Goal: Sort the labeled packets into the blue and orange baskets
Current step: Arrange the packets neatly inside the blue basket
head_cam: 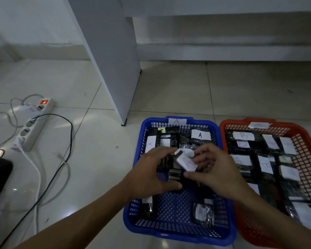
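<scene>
Over a tiled floor (101, 159), a person's left hand (151, 175) and right hand (215, 171) meet above the blue basket (180, 232), both closed together on a small stack of dark packets (176, 169); the top packet's white label (186, 163) is tilted, its letter blurred. Packets marked A (200, 135) lie in the blue basket, which carries an A tag (177, 121) on its far rim. The orange basket (305, 139), touching it on the right, holds packets marked B (243, 136). A power strip (34, 126) with a lit red switch lies well apart at left.
</scene>
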The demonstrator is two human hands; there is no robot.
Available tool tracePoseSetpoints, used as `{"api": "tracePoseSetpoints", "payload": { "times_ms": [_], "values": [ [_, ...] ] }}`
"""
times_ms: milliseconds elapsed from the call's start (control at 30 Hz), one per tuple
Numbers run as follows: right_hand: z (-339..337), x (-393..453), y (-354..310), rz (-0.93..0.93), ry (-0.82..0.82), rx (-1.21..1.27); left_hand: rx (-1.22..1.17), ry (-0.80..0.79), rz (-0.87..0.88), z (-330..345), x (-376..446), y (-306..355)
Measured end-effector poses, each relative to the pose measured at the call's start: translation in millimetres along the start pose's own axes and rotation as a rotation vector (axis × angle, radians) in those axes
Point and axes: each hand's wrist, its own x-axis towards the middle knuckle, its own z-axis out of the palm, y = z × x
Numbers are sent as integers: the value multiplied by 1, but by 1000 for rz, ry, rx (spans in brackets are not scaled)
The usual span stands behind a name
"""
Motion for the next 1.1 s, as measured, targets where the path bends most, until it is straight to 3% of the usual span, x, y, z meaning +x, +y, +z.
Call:
{"api": "tracePoseSetpoints", "payload": {
  "times_ms": [133,233,333,500,633,700,900,1100],
  "values": [
    [7,13,-7,44,209,98,158,140,-51,18,16,14],
    [14,22,-8,45,292,107,252,269,3,21,36,12],
    [19,34,-5,23,330,87,360,294,43,17,57,3],
    [7,68,9,-38,257,9,421,183,66,-4,103,-18],
    [-27,84,35,-250,93,-700,457,43,97,-9,125,-38],
    [-35,87,46,-263,25,-856,505,26,133,-6,129,-46],
    [-36,87,54,-254,87,-767,635,99,180,5,125,-57],
    [-37,87,55,-247,97,-730,690,83,85,12,124,-61]
  ]
}}
